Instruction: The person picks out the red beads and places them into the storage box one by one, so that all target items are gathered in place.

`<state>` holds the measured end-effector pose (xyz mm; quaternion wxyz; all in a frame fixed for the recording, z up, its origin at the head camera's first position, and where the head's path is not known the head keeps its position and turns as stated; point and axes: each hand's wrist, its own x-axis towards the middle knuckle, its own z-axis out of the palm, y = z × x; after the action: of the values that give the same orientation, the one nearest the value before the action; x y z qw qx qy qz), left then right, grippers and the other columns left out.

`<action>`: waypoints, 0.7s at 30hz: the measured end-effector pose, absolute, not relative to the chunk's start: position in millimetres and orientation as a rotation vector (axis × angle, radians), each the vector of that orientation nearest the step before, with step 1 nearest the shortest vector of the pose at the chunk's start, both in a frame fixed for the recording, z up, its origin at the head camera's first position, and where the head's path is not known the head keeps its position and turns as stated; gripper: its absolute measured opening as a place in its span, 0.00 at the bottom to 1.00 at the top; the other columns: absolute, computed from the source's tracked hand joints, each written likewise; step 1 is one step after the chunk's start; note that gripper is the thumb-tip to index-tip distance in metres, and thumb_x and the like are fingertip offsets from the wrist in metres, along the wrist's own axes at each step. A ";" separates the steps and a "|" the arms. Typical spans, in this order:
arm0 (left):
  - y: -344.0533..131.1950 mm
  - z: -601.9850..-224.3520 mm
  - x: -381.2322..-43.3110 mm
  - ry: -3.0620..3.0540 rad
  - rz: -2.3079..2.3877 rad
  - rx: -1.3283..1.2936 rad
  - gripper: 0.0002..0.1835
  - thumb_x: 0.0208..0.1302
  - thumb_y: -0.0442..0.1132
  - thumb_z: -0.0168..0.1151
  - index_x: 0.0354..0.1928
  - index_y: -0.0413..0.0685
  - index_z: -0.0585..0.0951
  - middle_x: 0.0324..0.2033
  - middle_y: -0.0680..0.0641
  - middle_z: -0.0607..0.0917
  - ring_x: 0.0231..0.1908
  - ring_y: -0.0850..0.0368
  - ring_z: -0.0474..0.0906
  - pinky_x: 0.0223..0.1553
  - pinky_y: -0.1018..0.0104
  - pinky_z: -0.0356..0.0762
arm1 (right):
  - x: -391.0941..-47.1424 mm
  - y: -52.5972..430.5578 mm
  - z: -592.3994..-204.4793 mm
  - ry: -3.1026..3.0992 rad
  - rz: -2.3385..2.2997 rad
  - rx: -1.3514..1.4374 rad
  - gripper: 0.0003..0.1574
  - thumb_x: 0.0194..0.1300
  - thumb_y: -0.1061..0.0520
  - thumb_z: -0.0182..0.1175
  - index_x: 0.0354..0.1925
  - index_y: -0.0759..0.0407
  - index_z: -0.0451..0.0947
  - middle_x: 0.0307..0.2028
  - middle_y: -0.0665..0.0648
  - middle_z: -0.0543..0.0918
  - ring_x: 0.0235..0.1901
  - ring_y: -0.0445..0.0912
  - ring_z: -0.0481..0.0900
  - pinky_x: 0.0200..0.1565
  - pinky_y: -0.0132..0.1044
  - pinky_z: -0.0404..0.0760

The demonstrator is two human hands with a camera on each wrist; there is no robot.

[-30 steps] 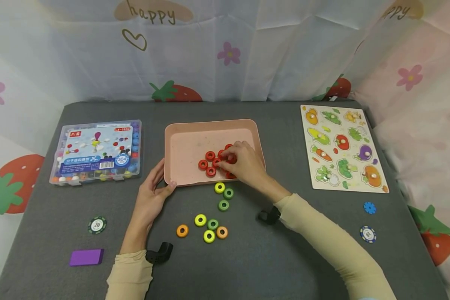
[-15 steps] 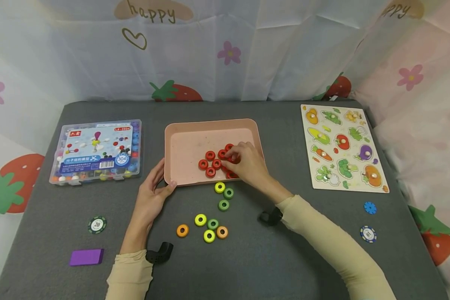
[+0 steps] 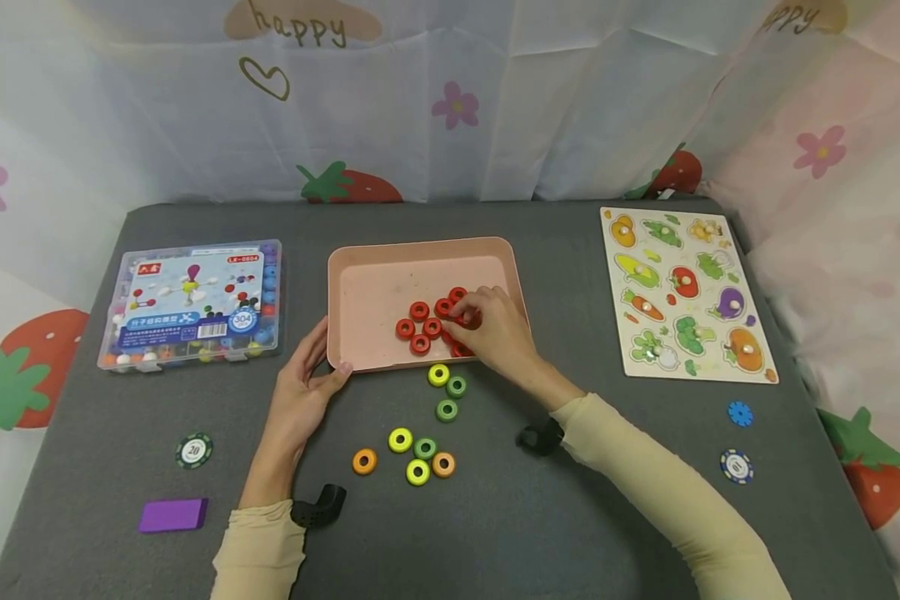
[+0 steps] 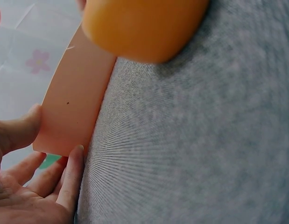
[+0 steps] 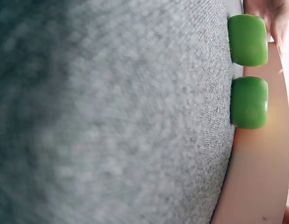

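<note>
A shallow pink tray [image 3: 375, 292] lies mid-table with several red beads [image 3: 419, 311] grouped toward its right side. My left hand [image 3: 302, 396] grips the tray's near left corner, thumb at the front rim and fingers along the side. My right hand [image 3: 498, 332] reaches over the right side of the tray, with thumb and index finger curled round a red bead [image 3: 471, 317] that the hand partly hides. In front of the tray lie yellow beads [image 3: 401, 440], green beads [image 3: 447, 410] and orange beads [image 3: 364, 462]. Two green beads [image 5: 249, 102] stand near the tray wall in the right wrist view.
A clear plastic box of model pieces [image 3: 191, 304] sits at the left, a vegetable puzzle board [image 3: 688, 296] at the right. A green chip [image 3: 194, 450] and purple block [image 3: 172, 515] lie front left. A blue disc [image 3: 740, 414] and blue-white chip [image 3: 737, 467] lie right.
The right hand has shifted slightly right among the red beads, and one bead near its fingertips now shows more. The left hand has stayed at the tray corner.
</note>
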<state>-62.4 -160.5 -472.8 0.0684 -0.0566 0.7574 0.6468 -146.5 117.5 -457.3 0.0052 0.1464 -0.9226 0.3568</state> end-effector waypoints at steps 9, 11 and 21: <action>-158.9 -468.3 -65.1 2.295 1.929 -0.199 0.39 0.69 0.39 0.64 0.78 0.60 0.59 0.74 0.51 0.66 0.71 0.52 0.65 0.56 0.72 0.74 | -149.1 130.8 -455.4 -2.859 1.199 0.549 0.16 0.64 0.51 0.70 0.47 0.58 0.84 0.41 0.56 0.79 0.43 0.49 0.75 0.46 0.43 0.75; -156.9 -466.3 -66.4 2.316 1.905 -0.245 0.39 0.69 0.40 0.65 0.78 0.59 0.60 0.73 0.52 0.67 0.71 0.54 0.63 0.62 0.63 0.71 | -149.9 136.3 -454.0 -2.872 1.184 0.573 0.21 0.66 0.48 0.68 0.53 0.58 0.82 0.48 0.56 0.79 0.50 0.50 0.76 0.53 0.47 0.75; -141.5 -442.1 -81.9 2.891 1.542 -0.173 0.42 0.65 0.57 0.66 0.77 0.60 0.61 0.74 0.47 0.65 0.71 0.45 0.63 0.63 0.39 0.66 | -156.0 165.9 -435.2 -2.857 0.649 0.475 0.41 0.72 0.35 0.55 0.76 0.46 0.61 0.78 0.53 0.54 0.77 0.54 0.50 0.68 0.61 0.58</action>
<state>-81.9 -141.5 -442.1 -0.0697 -0.0526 0.8790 0.4687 -156.0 165.9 -435.2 0.0865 0.1593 -0.9590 0.2178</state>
